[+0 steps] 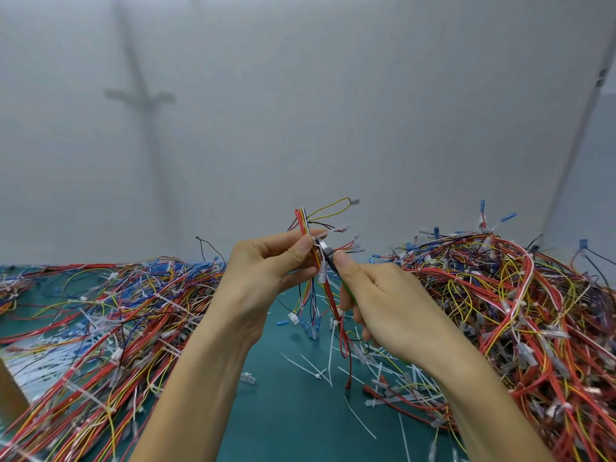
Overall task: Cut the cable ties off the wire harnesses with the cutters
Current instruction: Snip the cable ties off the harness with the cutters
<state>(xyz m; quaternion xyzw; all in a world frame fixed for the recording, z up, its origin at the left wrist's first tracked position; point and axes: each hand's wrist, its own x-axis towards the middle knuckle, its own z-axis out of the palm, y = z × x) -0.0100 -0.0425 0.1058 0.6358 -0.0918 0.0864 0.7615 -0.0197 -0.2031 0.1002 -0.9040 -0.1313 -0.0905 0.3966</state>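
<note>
My left hand grips a wire harness of red, yellow, white and black wires, held upright above the green table. Its lower ends with blue and white connectors hang below the hand. My right hand holds the cutters; their metal jaws sit against the harness just beside my left thumb. The cutters' handles are mostly hidden inside my right fist. A white cable tie still wraps the red wires lower down.
A large heap of harnesses rises on the right. Another spread of harnesses covers the left. Cut white cable ties litter the green mat between them. A cardboard edge shows at far left.
</note>
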